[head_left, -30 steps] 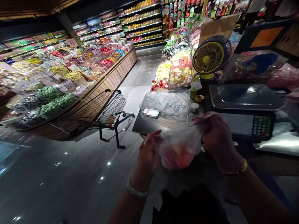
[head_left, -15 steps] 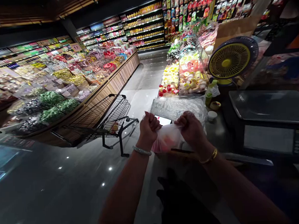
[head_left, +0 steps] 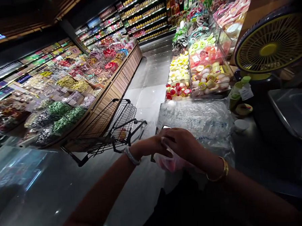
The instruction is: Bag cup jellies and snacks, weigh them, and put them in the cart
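A small clear plastic bag [head_left: 168, 162] with red and pink pieces inside hangs at the counter's near edge. My right hand [head_left: 184, 145] lies over its top, fingers curled round the bag's neck. My left hand [head_left: 152, 147] is mostly hidden under the right one and also grips the neck. A bangle sits on each wrist. Just behind my hands lies a stack of clear plastic bags [head_left: 197, 119] on the dark counter [head_left: 248, 138].
A black wire shopping cart [head_left: 108, 130] stands left of the counter on the glossy floor. A weighing scale [head_left: 292, 110] and yellow fan [head_left: 271, 49] sit at right, with a green bottle [head_left: 237, 91]. Candy bins [head_left: 202, 73] lie behind; long displays [head_left: 64, 97] line the left.
My hands came together from pulling the bag's neck apart; the right hand now crosses over the left. The view swung left and closer to the counter.
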A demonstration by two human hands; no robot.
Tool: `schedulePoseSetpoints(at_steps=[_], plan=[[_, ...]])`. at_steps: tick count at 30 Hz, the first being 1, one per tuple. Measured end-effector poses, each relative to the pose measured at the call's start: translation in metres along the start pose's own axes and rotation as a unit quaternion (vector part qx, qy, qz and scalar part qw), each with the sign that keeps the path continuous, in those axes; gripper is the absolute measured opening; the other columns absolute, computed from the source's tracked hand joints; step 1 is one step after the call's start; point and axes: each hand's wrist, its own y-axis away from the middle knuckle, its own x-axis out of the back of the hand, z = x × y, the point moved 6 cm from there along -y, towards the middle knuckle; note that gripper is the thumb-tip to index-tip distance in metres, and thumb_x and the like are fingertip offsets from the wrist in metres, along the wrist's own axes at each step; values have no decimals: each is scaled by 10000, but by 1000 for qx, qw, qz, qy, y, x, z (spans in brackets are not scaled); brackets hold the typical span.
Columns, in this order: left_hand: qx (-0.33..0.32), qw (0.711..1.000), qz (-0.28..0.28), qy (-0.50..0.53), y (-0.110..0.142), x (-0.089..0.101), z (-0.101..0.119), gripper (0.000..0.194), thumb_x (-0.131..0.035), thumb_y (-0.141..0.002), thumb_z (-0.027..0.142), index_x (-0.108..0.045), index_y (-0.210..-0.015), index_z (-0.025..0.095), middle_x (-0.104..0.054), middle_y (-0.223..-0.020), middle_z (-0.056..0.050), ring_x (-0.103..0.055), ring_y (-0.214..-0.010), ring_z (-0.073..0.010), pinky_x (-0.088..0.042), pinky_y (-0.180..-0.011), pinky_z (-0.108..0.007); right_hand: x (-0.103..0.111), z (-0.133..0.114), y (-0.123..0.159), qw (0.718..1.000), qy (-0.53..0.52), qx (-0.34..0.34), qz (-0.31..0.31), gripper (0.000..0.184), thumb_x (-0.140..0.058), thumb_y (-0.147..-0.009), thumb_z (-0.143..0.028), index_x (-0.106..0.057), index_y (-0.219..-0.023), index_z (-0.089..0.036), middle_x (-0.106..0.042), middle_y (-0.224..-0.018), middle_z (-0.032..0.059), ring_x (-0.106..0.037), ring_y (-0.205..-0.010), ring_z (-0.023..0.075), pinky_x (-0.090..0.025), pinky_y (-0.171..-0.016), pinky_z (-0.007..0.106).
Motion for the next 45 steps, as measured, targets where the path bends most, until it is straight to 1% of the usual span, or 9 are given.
schedulePoseSetpoints(at_steps=[6,9,17,25,31,34,36,40,45], plan=[[77,993,-86,-32,-16,8,-20,180,-774,-736,223,-721,-895,159,-581,-653,31,-520,-564,-105,-440,-538,-236,-2,18,-18,995,-80,14,-52,183,-637,-906,-215,-738,-1055,-248,-765,-1015,26,-694,-924,191,-518,-816,325],[94,988,-121,10,-18,12,-31,288,-804,-746,387,-693,-847,142,-580,-632,27,-532,-550,-100,-455,-560,-247,-4,33,-16,998,-10,59,-24,287,-620,-911,-167,-718,-1162,-266,-719,-1179,60,-662,-1067,206,-504,-925,366],[74,973,-197,92,-7,20,-46,562,-673,-795,678,-698,-759,118,-701,-655,-95,-655,-589,-199,-507,-632,-335,-32,16,-10,957,290,14,-10,163,-579,-887,-83,-679,-829,-197,-703,-823,47,-641,-751,196,-414,-646,297],[86,944,-90,305,5,41,-68,344,-900,-590,302,-762,-813,79,-683,-680,-50,-606,-604,-119,-440,-638,-250,-70,-9,19,906,404,121,28,229,-525,-810,-19,-629,-863,-216,-696,-761,41,-642,-665,211,-432,-610,314],[79,948,-67,301,13,40,-74,344,-919,-506,224,-721,-763,110,-669,-709,-32,-587,-622,-119,-416,-637,-254,-77,0,37,933,319,160,39,282,-524,-831,-79,-652,-1009,-256,-742,-891,42,-706,-763,228,-543,-677,335],[65,962,-49,260,14,39,-75,389,-918,-475,230,-668,-759,142,-654,-743,-14,-589,-685,-139,-427,-697,-284,-65,27,37,967,229,81,73,210,-668,-845,-287,-666,-1054,-268,-742,-1053,75,-728,-921,272,-600,-743,371],[34,975,-65,209,16,36,-72,413,-910,-467,221,-649,-780,159,-628,-773,9,-560,-715,-135,-428,-732,-294,-62,49,36,985,142,29,88,435,-761,-770,-422,-658,-1160,-259,-720,-1190,112,-711,-1059,324,-618,-821,422],[-64,995,-67,-35,19,28,-65,398,-861,-568,199,-648,-905,209,-616,-846,16,-543,-757,-164,-429,-735,-319,-82,82,39,998,-36,-43,30,570,-745,-760,-521,-657,-1280,-303,-735,-1218,113,-710,-1089,370,-615,-870,504],[-219,882,131,-396,28,19,-65,203,-682,-809,176,-645,-1000,235,-665,-932,-70,-607,-867,-258,-453,-792,-393,-90,107,51,985,-114,-118,57,477,-772,-731,-572,-755,-1142,-332,-763,-1161,105,-703,-1083,417,-557,-936,607]])
